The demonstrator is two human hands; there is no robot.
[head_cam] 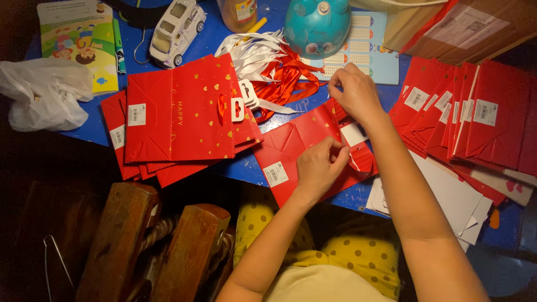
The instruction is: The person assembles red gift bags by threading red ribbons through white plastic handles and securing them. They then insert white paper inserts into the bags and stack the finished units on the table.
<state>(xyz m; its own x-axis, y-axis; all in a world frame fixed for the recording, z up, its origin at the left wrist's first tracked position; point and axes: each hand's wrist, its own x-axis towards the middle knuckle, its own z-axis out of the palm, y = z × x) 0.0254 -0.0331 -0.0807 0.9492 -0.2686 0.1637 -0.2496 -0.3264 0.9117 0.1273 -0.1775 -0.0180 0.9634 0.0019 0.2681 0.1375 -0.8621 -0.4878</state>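
Fingers pinched on a flat red bag

Folded red paper gift bag (302, 148) lies flat on the blue table (212, 39) just below the middle of the view, with a white sticker at its seven o'clock corner. Left hand (320, 166) rests on the bag's middle, fingers curled narrow, thumb and forefinger pinched together at the bag's upper edge; what they grip is too small to tell. Right hand (353, 92), at one o'clock from the left, has its fingertips drawn close in a pinch above the bag's top end, touching the red paper there.

At eleven o'clock from the bag lies a loose heap of red and white satin ribbons (274, 67). At nine o'clock sits a fanned stack of finished red gift bags with gold hearts (184, 112), small white tags on their handles. At three o'clock a second pile of flat red bags with white stickers (470, 112) overlaps, with white card sheets (453, 196) beneath it.

Farther off, at twelve o'clock, stand a teal round plastic toy (317, 25) and a white toy car (178, 31); a crumpled white plastic bag (42, 92) lies at ten o'clock.
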